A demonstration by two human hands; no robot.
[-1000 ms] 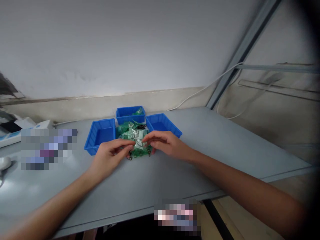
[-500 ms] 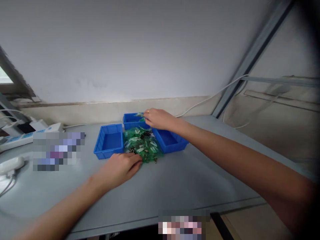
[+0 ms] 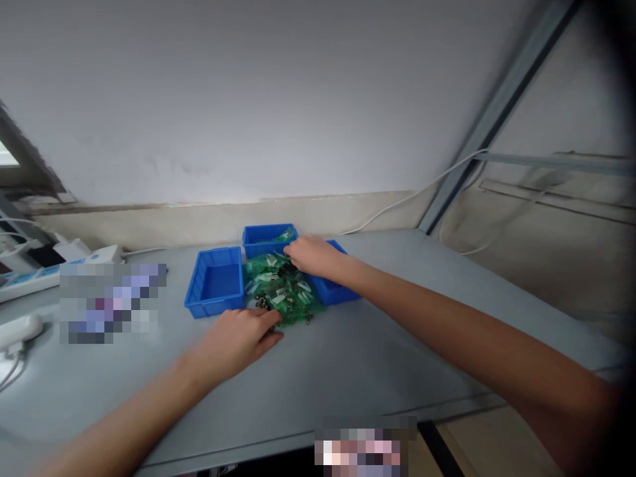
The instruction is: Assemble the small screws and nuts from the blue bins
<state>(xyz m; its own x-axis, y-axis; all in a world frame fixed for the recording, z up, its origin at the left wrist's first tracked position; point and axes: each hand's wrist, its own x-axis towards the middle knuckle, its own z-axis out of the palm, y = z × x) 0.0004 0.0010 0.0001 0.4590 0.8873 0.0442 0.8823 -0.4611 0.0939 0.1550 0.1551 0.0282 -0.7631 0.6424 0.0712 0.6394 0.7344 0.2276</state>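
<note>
A pile of small green plastic bags [image 3: 285, 291] with white labels and small dark and brass-coloured parts lies between three blue bins. My left hand [image 3: 246, 334] rests at the pile's front left edge, thumb and fingers a little apart, with nothing visible between them. Over the back right of the pile, beside the right blue bin [image 3: 335, 291], is my right hand [image 3: 313, 255]; its fingers are bent loosely downward and hold nothing I can see. Green bags [image 3: 285, 235] lie in the back blue bin [image 3: 256, 248]. The left blue bin [image 3: 213, 308] shows only its bare blue inside.
A white power strip [image 3: 59, 271] with plugs stands at the far left, near a white device [image 3: 22, 328] with a cable. A blurred-out item [image 3: 116, 301] lies on the grey table [image 3: 397, 371]. Behind are the wall and a metal post [image 3: 457, 169].
My right hand has let go of a green bag in the back bin and moved down toward the pile. My left hand stays at the pile's front edge, its thumb slightly further from the fingers.
</note>
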